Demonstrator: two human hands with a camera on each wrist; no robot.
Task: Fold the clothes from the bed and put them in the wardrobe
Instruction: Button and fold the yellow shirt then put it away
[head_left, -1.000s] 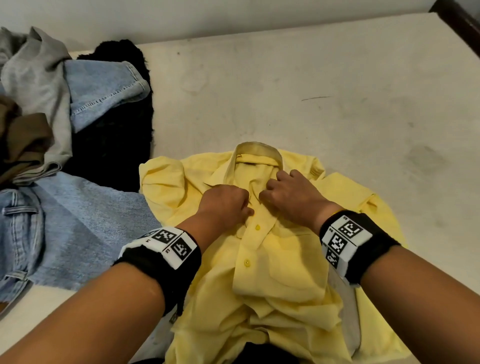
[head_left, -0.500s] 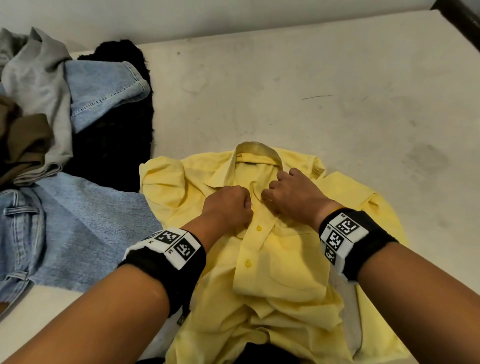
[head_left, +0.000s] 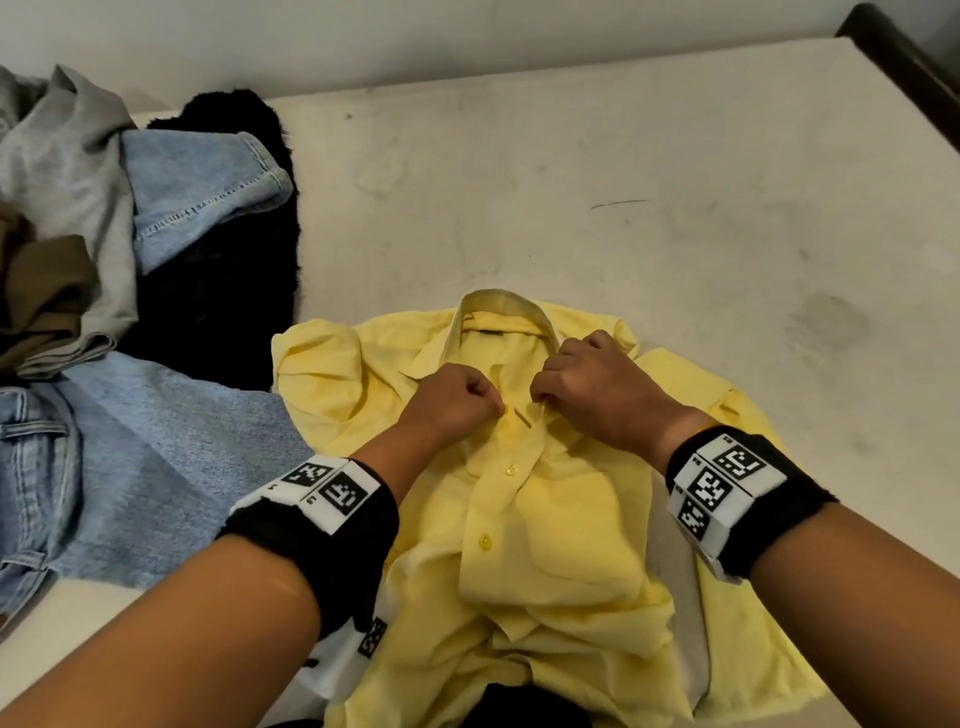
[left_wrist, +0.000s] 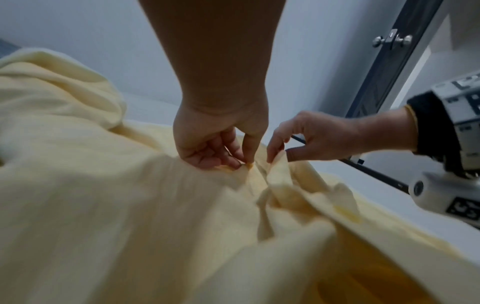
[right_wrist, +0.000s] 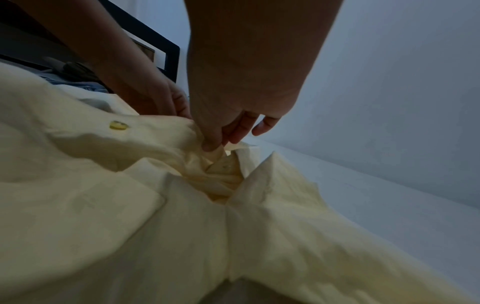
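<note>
A yellow button-up shirt (head_left: 550, 519) lies front-up on the white bed (head_left: 675, 182), collar at the far end. My left hand (head_left: 457, 397) pinches one edge of the front placket just below the collar. My right hand (head_left: 587, 387) pinches the facing edge. In the left wrist view the left hand (left_wrist: 233, 158) grips a fold of the shirt (left_wrist: 116, 205), and the right hand (left_wrist: 280, 152) holds the cloth between thumb and forefinger. In the right wrist view the right hand (right_wrist: 218, 142) nips the bunched shirt (right_wrist: 103, 205) near a yellow button (right_wrist: 118, 125).
A heap of clothes lies at the left: blue jeans (head_left: 104, 467), a denim piece (head_left: 202, 192), a grey garment (head_left: 62, 171), a brown one (head_left: 47, 291) and a black fuzzy one (head_left: 234, 280). A dark bed frame (head_left: 904, 67) runs along the right.
Both hands have drawn slightly apart and moved a little toward the collar, and they now pull the two placket edges away from each other. The clothes heap has not moved.
</note>
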